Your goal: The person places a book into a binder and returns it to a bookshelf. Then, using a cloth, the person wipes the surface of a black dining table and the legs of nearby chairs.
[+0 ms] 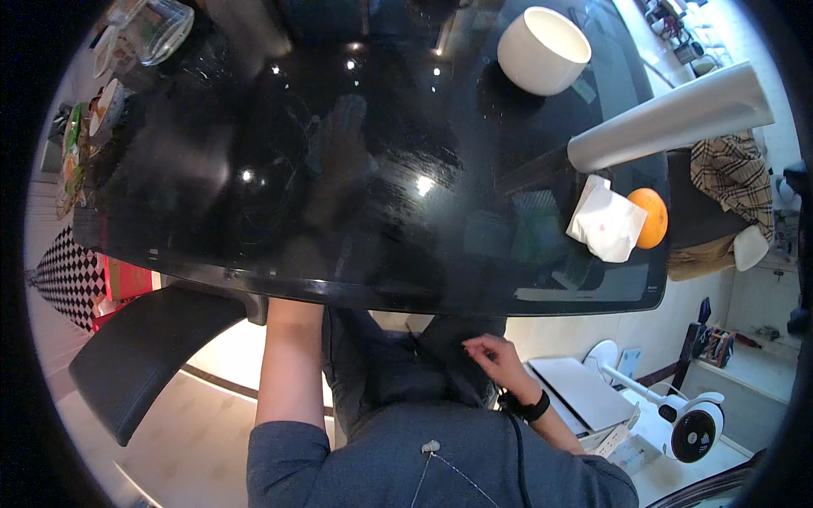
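Note:
A dark glass-topped table [381, 241] spans the view before me. My left forearm reaches under its front edge, so the left hand is out of view. A faint pale shape shows in the dark glass; I cannot tell whether it is a reflection. My right hand [497, 360] hovers near my lap below the table edge, fingers loosely bent, with nothing visible in it. A black band circles that wrist. Nearest it on the tabletop, at the right corner, lie crumpled white tissue [606, 222] and an orange [650, 218], side by side.
A white rounded bowl [540, 60] stands at the back right, with a silvery cylinder [673, 117] nearer. Glass containers [162, 32] and a bowl [107, 108] sit far left. A black chair [159, 343] is at left; a laptop [587, 390] and white lamp-like device [692, 425] are at right.

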`<state>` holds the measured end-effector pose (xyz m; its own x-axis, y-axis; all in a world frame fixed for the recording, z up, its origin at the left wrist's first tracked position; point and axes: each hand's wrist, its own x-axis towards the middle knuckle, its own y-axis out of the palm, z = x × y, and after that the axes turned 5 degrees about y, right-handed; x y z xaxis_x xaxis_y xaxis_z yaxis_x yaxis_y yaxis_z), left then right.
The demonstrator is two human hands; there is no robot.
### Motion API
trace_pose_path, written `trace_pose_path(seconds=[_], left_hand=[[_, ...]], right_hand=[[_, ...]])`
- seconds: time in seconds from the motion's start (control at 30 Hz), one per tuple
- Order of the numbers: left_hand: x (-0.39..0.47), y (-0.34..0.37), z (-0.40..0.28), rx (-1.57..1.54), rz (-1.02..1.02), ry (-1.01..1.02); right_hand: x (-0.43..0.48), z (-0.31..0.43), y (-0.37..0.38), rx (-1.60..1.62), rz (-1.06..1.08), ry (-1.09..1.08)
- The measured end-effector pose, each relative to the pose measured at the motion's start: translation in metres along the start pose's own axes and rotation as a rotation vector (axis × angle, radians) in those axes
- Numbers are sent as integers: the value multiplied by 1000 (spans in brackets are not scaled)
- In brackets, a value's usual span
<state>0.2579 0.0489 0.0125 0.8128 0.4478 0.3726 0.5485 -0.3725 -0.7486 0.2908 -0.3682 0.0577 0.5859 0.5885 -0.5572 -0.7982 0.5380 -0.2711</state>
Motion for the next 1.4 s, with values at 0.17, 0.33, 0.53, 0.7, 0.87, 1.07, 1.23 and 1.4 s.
trace_pose_path(seconds=[0.17,0.33,0.53,0.7,0.87,1.07,1.23,1.4], left_hand=[[-22,-15,-11,-13,41,-31],[-23,-6,-28,-52,117,43],[-5,35,-57,-106,353,290],[-12,41,-82,-252,595,341],[-32,33,-94,-478,677,418],[-41,31,-98,-159,712,414],[-45,0,-71,-93,594,516],[-55,-57,-14,-42,375,282]], right_hand=[[8,0,0,24,6,-49],[12,7,5,-13,7,-58],[19,-1,9,-37,-111,-206],[21,-12,23,-10,-123,-183],[18,-9,39,-59,-110,-260],[12,2,50,-105,-111,-338],[7,7,53,-134,-138,-408],[8,4,56,-145,-103,-387]])
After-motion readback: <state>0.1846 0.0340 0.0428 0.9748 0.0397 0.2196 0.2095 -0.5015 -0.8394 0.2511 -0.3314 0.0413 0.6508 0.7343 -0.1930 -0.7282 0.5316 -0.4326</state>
